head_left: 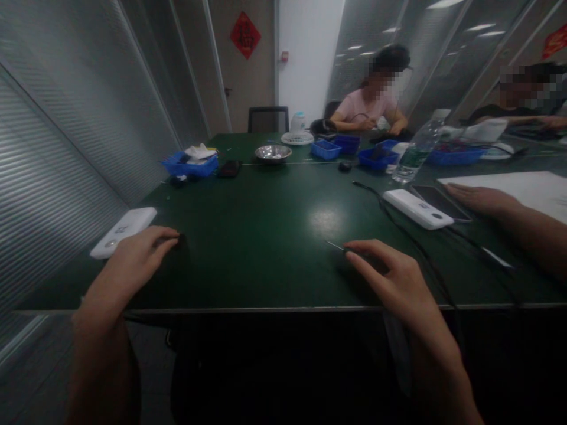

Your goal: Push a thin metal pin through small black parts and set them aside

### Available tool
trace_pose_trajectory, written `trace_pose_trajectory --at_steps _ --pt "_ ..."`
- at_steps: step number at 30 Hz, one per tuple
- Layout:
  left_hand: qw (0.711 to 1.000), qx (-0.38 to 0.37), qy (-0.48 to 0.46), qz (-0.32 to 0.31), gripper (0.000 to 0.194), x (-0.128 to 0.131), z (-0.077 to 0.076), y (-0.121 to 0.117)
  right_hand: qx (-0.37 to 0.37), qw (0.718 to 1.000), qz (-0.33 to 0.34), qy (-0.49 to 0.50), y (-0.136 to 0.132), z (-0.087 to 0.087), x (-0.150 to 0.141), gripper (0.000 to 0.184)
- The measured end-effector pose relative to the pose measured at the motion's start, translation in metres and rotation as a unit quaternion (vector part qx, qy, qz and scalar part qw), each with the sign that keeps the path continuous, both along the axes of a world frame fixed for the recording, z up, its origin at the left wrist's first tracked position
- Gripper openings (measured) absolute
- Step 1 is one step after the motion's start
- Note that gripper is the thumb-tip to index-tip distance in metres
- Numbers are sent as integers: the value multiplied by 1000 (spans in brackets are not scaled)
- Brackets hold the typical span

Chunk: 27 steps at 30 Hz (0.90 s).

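Note:
Over the right part of the dark green table point(257, 248), my right hand point(394, 274) is closed in a pinch. A thin, shiny metal needle-like piece point(334, 244) sticks out leftward from between its thumb and forefinger. My left hand point(139, 257) is at the left, thumb and fingertips pressed together near the tabletop. Something small and dark may be at those fingertips, but I cannot make it out. Just behind the left hand lies a white power bank-like device point(128, 227).
A second white device point(419, 208), a phone point(440, 202) and black cables point(407, 233) lie right. A neighbour's hand point(482, 198) rests on a white sheet point(531, 183). Farther back are a water bottle point(419, 150), blue trays point(325, 150) and a metal bowl point(273, 156). Another person point(367, 109) sits opposite.

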<state>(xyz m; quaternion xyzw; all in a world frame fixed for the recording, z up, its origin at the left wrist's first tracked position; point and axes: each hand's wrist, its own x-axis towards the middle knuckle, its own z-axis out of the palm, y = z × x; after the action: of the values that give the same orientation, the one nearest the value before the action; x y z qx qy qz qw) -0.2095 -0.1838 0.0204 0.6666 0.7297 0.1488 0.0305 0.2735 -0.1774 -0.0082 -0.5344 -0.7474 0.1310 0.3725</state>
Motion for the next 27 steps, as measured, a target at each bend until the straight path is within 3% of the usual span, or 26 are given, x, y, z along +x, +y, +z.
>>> trace_pose_trajectory --at_steps 4,11,19,27 --pt "1000 -15 -21 7 48 2 -2 2 -7 1000 1 5 -1 1 0 26" --pt "999 -7 -20 -38 46 -9 -3 1 -8 1000 -1 8 -1 3 -3 27" --pt "997 -9 46 68 49 -39 -3 -5 -2 1000 4 9 -2 5 -3 29" --pt "993 6 75 90 55 -42 -8 -10 -4 1000 3 1 -2 4 -3 27"
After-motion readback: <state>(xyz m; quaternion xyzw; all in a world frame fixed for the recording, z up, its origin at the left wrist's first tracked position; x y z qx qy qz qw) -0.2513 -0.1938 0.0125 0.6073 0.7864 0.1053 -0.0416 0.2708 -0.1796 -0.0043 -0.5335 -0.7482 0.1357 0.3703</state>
